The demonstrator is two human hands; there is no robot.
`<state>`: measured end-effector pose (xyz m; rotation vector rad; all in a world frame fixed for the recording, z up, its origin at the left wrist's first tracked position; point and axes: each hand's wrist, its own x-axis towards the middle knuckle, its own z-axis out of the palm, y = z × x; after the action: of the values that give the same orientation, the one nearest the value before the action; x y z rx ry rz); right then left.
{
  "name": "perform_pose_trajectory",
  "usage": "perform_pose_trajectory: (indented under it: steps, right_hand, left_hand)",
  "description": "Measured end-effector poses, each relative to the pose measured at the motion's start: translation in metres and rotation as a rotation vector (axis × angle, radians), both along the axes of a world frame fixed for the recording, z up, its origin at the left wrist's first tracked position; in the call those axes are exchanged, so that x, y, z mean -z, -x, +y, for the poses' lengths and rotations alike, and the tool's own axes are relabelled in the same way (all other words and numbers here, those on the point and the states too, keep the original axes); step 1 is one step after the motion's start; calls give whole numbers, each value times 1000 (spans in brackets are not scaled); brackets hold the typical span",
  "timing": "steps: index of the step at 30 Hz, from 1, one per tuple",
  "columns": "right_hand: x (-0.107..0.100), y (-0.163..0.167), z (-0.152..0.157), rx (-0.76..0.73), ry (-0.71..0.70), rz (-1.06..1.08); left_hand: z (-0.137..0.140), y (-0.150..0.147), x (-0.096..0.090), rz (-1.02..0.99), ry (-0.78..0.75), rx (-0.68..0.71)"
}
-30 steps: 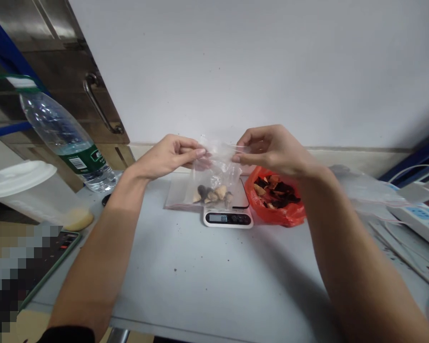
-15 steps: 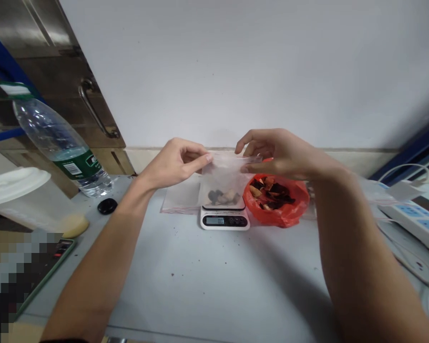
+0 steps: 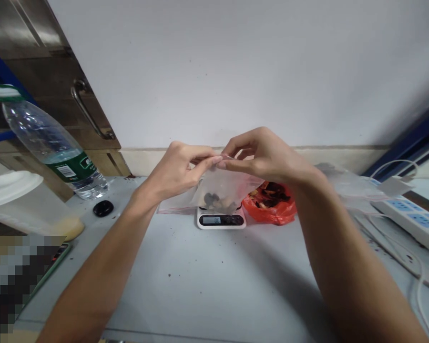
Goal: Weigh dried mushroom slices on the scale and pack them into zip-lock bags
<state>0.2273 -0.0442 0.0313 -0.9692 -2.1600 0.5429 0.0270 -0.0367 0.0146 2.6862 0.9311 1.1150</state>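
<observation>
Both hands pinch the top edge of a clear plastic zip bag [image 3: 225, 186] holding several dark and pale dried pieces at its bottom. My left hand [image 3: 188, 166] is closed on the edge with thumb and finger. Right beside it, my right hand [image 3: 259, 155] is closed on the same edge, the fingertips almost meeting. The bag hangs in front of and over a small white digital scale [image 3: 221, 224], whose display reads 0.0; whether bag and scale touch, I cannot tell. A red plastic bag [image 3: 275, 212] of dark dried pieces sits just right of the scale, partly behind my right wrist.
Flat clear bags [image 3: 175, 202] lie left of the scale. Farther left are a water bottle [image 3: 53, 138], a black round cap [image 3: 103, 208], a lidded plastic cup [image 3: 21, 205] and a phone [image 3: 46, 276]. At right lie a power strip [image 3: 407, 216], white cables and more clear plastic [image 3: 357, 186].
My right hand has moved left along the bag's top edge until its fingertips meet my left hand's. Its fingers have closed on the edge. The bag now hangs tilted.
</observation>
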Motion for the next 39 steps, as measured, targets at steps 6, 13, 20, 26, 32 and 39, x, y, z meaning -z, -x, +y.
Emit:
perform_pose_trajectory:
  steps: [6, 13, 20, 26, 32, 39]
  right_hand:
    - [2, 1, 1, -87, 46, 57]
    - [5, -19, 9, -67, 75, -50]
    - [5, -43, 15, 21, 132, -172]
    - [1, -51, 15, 154, 71, -304]
    - [-4, -61, 11, 197, 14, -298]
    - [-15, -82, 3, 107, 11, -281]
  left_hand:
    - [-2, 3, -4, 142, -69, -3]
    - [7, 16, -8, 217, -90, -19]
    - [10, 21, -9, 240, -100, -33]
    - [8, 15, -8, 266, -86, -33]
    - [4, 8, -14, 246, -80, -58]
    - [8, -2, -23, 123, -92, -54]
